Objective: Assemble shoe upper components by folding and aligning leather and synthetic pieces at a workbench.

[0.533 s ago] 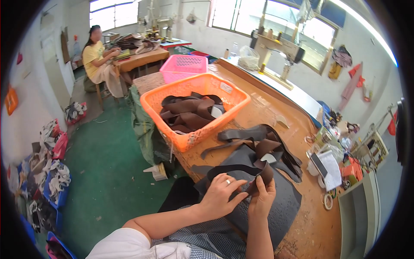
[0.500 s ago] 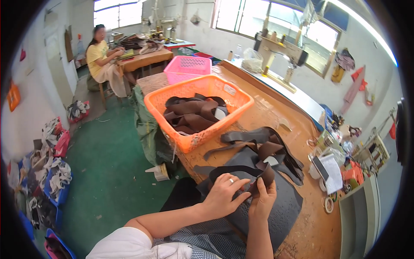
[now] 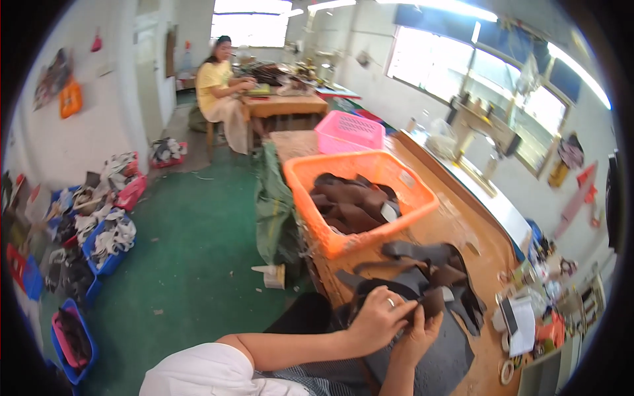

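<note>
My right hand pinches a dark brown leather piece between thumb and fingers, and the piece curves upward. Close beside it, my left hand, with a ring on one finger, has its fingers closed on the same piece near its edge. Below both hands lies a dark grey sheet at the table's near edge, partly covered by my forearms. Just beyond the hands, several dark leather pieces form a loose heap. An orange plastic basket past the heap holds more brown and black pieces.
A pink basket stands behind the orange one on the wooden table. At right are papers and a tape roll. A sewing machine stands beyond. Scrap-filled crates line the left; a person sits far off.
The view has swung left, so the table and baskets sit farther right in the picture. Both hands keep hold of the brown leather piece, with small finger shifts.
</note>
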A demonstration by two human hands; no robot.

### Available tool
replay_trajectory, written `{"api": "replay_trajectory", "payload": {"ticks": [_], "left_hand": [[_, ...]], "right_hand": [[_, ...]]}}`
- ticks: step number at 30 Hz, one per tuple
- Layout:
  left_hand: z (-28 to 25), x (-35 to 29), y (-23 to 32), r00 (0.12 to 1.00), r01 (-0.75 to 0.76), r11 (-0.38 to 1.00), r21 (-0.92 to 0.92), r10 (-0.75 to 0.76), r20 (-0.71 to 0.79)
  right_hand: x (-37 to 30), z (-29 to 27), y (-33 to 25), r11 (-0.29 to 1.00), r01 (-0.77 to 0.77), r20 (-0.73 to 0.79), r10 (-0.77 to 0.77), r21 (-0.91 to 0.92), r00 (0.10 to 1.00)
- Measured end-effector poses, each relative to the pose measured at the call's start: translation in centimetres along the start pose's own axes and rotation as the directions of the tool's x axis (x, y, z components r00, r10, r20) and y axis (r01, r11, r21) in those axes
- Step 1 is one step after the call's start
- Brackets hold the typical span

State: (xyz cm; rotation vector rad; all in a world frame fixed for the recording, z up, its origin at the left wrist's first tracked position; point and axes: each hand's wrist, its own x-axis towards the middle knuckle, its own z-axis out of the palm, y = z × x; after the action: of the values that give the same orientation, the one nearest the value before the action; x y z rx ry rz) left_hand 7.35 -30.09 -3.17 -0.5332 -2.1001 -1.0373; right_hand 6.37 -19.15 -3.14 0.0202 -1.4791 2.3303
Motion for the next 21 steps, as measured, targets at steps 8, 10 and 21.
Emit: {"api": "replay_trajectory", "payload": {"ticks": [8, 10, 21], "left_hand": [[0.2, -0.3, 0.0, 1.000, 0.000, 0.999, 0.034, 0.000, -0.006], [0.1, 0.0, -0.1, 1.000, -0.007, 0.999, 0.042, 0.008, -0.021], [0.3, 0.1, 0.1, 0.997, -0.046, 0.989, 0.138, 0.054, -0.059]], "right_hand": [[-0.4, 1.3, -0.1, 0.997, 0.036, -0.009, -0.037, -0.064, 0.999], [-0.2, 1.4, 0.0, 0.997, 0.032, -0.001, -0.032, -0.069, 0.999], [0.0, 1.3, 0.1, 0.993, 0.110, 0.025, -0.108, -0.048, 0.994]]}}
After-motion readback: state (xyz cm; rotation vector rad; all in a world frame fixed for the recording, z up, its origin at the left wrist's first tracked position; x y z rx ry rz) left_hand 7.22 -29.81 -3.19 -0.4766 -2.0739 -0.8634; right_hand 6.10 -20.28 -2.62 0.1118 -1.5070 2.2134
